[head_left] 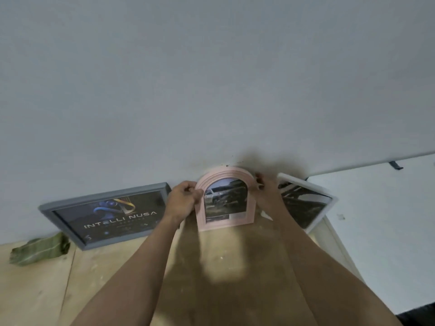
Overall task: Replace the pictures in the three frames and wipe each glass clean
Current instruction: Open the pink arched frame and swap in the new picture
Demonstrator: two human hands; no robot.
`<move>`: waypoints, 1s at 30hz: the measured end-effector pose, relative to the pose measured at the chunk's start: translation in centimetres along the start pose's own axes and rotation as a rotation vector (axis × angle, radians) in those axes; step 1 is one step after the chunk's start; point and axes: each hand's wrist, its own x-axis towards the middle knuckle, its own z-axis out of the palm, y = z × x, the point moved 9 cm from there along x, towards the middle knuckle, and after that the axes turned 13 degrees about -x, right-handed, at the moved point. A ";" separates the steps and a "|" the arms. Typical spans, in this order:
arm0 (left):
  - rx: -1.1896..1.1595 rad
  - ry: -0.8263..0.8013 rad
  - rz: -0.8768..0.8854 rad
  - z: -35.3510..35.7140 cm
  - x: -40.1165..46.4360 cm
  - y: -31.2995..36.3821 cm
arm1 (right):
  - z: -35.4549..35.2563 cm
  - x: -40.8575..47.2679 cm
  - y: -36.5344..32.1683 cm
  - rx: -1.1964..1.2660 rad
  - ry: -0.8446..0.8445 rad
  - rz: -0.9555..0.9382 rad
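A pink arched frame with a picture of a white car stands upright against the wall at the back of the wooden table. My left hand grips its left edge and my right hand grips its upper right edge. A grey frame holding a dark "INTELLI NUSA" picture leans on the wall to the left. A white frame with a dark picture leans to the right, partly hidden behind my right forearm.
A folded green cloth lies on the table at the far left, beside the grey frame. A white surface adjoins the table on the right. The plain grey wall fills the upper view.
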 end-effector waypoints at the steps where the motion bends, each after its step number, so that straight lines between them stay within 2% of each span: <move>1: 0.001 -0.020 0.008 0.4 -0.3 0.3 | -0.1 0.0 -0.1 -0.011 0.009 -0.013; 9: -0.074 -0.051 0.044 -0.5 -3.1 0.4 | -0.9 -5.3 -0.1 0.012 -0.021 -0.144; 12: -0.120 -0.036 0.040 -1.9 -5.4 0.3 | -1.4 -9.0 -1.2 0.014 0.130 -0.198; 14: -0.248 -0.009 -0.064 -2.7 -8.0 0.1 | -1.0 -12.4 -3.1 -0.019 0.272 -0.297; 16: -0.443 -0.026 -0.211 -2.8 -11.0 -0.5 | 0.5 -16.0 -5.3 -0.172 0.342 -0.391; 18: -0.614 -0.032 -0.272 -3.7 -13.6 -0.7 | 2.3 -19.8 -7.6 -0.326 0.387 -0.448; 20: -0.741 0.008 -0.276 -5.8 -15.5 -1.3 | 4.1 -23.4 -9.8 -0.415 0.401 -0.550; 22: -0.788 0.051 -0.279 -8.3 -17.4 -2.2 | 6.6 -26.0 -11.6 -0.502 0.318 -0.644; 24: -0.767 0.090 -0.289 -10.9 -19.2 -3.6 | 9.4 -26.3 -11.0 -0.525 0.096 -0.620; 26: -0.783 0.099 -0.302 -14.1 -21.6 -4.8 | 10.6 -27.4 -9.9 -0.438 0.037 -0.587; 27: -0.805 0.080 -0.313 -15.2 -22.4 -5.3 | 9.9 -27.3 -8.9 -0.335 0.060 -0.473; 28: -0.817 0.061 -0.319 -16.5 -23.4 -6.0 | 9.7 -27.3 -6.9 -0.189 0.042 -0.276; 30: -0.813 -0.003 -0.340 -18.0 -25.1 -6.9 | 10.9 -27.4 -2.7 -0.021 -0.080 0.090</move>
